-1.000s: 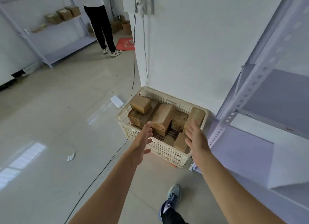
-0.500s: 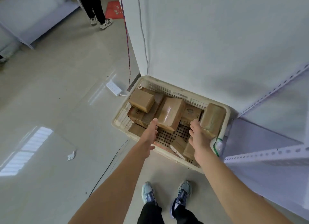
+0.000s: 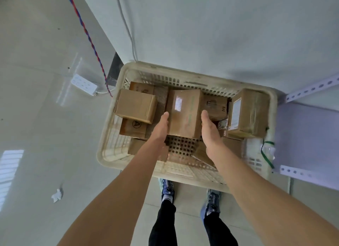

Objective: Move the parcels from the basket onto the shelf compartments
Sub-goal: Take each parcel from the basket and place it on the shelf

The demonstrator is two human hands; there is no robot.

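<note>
our left hand [image 3: 161, 129] and right hand [image 3: 211, 133], both flat, press the sides of the middle box [image 3: 184, 115] in the basket [image 3: 165, 70].

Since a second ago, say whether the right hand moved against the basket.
Yes. The right hand crossed the near rim of the basket, inward to the middle parcel.

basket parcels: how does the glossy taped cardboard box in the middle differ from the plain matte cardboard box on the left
The glossy taped cardboard box shines with a bright reflection; the plain matte cardboard box shows none. The glossy box carries green print along one side; the matte box's visible faces are blank. Both are brown, closed and lie in the cream plastic basket.
</note>
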